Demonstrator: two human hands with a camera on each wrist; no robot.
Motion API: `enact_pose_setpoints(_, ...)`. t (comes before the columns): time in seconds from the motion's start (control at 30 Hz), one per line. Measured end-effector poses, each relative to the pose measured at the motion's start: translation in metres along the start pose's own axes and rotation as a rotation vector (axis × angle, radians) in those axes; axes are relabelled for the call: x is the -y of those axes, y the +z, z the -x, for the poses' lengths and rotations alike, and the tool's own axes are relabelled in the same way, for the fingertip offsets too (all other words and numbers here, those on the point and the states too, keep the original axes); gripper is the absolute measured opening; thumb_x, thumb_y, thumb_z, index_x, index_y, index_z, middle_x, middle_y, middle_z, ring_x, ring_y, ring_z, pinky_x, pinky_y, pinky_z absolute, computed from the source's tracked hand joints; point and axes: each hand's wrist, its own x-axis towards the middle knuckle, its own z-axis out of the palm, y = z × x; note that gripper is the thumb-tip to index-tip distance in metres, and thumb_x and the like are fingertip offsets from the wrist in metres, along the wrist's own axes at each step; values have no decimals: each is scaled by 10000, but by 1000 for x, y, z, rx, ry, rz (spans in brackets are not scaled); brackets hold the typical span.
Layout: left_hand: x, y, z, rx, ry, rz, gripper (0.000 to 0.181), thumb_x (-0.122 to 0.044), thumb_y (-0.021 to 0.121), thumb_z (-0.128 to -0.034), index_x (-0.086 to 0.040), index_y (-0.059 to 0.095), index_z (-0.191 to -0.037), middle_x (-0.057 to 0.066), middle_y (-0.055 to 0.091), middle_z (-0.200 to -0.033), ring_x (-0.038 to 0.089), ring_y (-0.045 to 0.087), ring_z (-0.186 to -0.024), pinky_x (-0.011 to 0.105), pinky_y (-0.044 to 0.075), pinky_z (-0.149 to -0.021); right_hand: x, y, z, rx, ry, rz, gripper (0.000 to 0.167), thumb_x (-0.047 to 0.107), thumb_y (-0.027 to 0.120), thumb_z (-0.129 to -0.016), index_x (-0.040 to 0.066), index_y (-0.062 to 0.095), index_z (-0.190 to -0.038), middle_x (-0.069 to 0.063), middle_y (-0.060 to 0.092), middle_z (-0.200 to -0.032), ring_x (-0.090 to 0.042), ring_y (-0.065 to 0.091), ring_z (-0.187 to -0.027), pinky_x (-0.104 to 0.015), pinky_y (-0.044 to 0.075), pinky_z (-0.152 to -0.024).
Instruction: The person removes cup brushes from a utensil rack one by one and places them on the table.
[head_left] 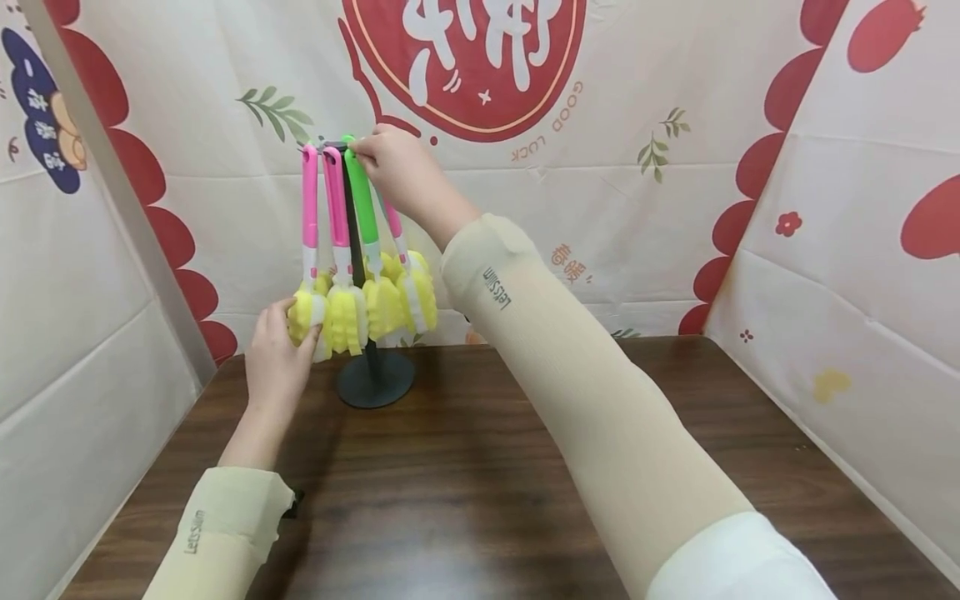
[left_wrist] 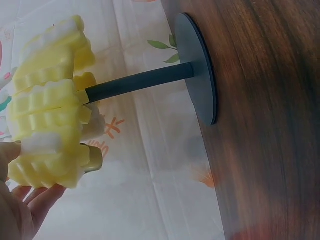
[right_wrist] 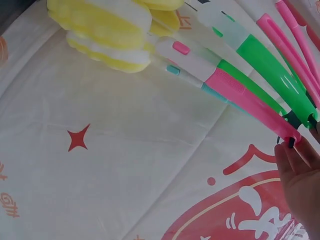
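- Both hands up at the black stand (head_left: 377,385) now, its round base standing on the wooden table (head_left: 480,492), sponge brushes hanging around its pole!
- My left hand (head_left: 276,357) has the leftmost brush's yellow-and-white sponge head (head_left: 307,313) between thumb and fingers; its pink handle (head_left: 311,200) rises to the stand's top.
- My right hand (head_left: 401,171) is up there by the green handle (head_left: 363,200), fingertips touching the end of another pink handle (right_wrist: 250,102); whether they grip it or the hook, I can't tell.
- Light touch on that sponge, I'd say: squeezing dents it, tugging could tip the stand.
- Best to steady the top and guide the head gently, clear of its neighbours.
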Motion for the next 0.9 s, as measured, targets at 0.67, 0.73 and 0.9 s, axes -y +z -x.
enact_pose_setpoints(0.67,0,1,0,-107,62,14,456,-26,739,-836,74,526,-1227,274,552,-1071,433,550,-897,564,439,-744,-1,2,5,-62,-19,45,369,282,472,-1022,251,555,-1381,9,565,-1025,-92,474,-891,-184,395,-739)
enact_pose_setpoints(0.73,-1,0,0,-114,51,14,460,-44,742,-837,68,528,-1229,268,554,-1069,424,552,-884,564,435,-728,-1,2,4,-57,-12,45,370,284,472,-1022,253,553,-1381,9,564,-1031,-93,473,-893,-185,398,-739)
enact_pose_setpoints(0.9,-5,-5,0,-140,43,13,479,-97,756,-838,53,534,-1235,258,563,-1060,405,578,-881,535,456,-716,0,1,4,-44,-5,41,368,293,466,-1023,259,550,-1380,10,565,-1049,-91,472,-896,-184,404,-740)
